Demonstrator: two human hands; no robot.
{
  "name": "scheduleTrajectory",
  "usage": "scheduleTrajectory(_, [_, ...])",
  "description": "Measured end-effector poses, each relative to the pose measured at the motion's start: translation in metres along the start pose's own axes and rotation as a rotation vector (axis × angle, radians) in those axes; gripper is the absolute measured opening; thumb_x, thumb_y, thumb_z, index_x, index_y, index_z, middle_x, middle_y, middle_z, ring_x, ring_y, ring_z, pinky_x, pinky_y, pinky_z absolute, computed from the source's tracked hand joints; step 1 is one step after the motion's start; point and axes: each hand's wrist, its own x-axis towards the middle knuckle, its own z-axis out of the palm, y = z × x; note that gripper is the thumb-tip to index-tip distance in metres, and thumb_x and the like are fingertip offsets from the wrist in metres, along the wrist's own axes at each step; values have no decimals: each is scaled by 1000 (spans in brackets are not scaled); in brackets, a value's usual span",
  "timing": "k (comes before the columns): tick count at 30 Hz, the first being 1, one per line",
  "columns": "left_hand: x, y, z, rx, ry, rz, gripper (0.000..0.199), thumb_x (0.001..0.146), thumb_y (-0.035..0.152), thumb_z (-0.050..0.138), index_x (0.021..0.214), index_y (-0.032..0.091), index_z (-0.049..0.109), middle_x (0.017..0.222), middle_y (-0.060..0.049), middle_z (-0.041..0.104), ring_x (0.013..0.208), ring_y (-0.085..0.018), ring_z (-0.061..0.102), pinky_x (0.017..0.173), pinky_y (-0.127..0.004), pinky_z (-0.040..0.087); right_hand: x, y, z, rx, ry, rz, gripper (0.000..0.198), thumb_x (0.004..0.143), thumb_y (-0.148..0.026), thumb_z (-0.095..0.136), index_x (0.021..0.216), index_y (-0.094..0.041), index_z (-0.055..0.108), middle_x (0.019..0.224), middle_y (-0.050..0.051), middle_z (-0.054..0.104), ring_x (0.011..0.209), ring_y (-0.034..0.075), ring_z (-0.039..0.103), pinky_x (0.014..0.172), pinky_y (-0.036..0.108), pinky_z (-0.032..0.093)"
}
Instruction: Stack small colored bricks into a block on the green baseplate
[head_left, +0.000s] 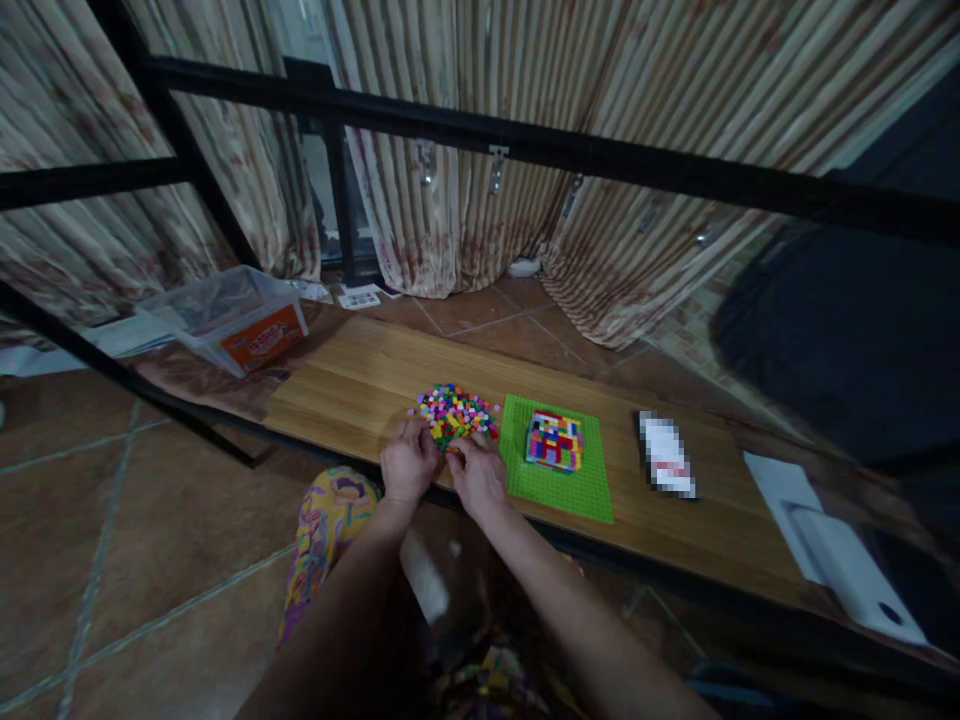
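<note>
Grip, left hand (409, 462): fingers curled and drawn in toward the thumb at the near left edge of the pile; whether a brick is held cannot be told.
Grip, right hand (478, 470): thumb and fingers nearly closed at the near edge of the pile; a speck of orange shows at the fingertips, too small to tell whether it is pinched.
Pile (456, 408): loose small bricks of many colours, heaped on the table just beyond both hands, a few strays at its margins.
Baseplate (555, 492): green, studded, flat, just to the right of the pile.
Build (553, 440): multicoloured bricks joined in a squarish block, resting on the baseplate.
Table (360, 370): long, wood-toned top with a dark edge.
Blurred object (666, 455): white and red, masked by pixels, right of the baseplate and apart from it.
White device (855, 570): at the table's right end, beside a pale sheet (780, 480).
Tub (202, 318): clear, with an orange label (264, 340), at the left end.
Curtains (487, 220): striped, hanging behind a black rail (637, 160).
Floor (187, 500): brown tiles with pale joints.
</note>
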Motion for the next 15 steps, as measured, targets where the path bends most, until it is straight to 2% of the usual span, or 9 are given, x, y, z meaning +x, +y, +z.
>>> scheduleTrajectory(9, [0,0,-1,12,-16,1,21,87,20,45,92,17,66,91,-8,70,81,-21,65,67,-27,45,-1,10,1,84,43,-9,17,87,-17,54,91,-23,69,95,4,61,89,17,59,82,27,47])
scheduleTrajectory(15, [0,-1,0,1,-9,1,20,88,20,46,91,17,65,92,-8,69,80,-20,65,67,-27,45,-5,17,1,177,100,1,25,86,-12,48,99,-22,68,99,6,63,93,18,61,86,31,48])
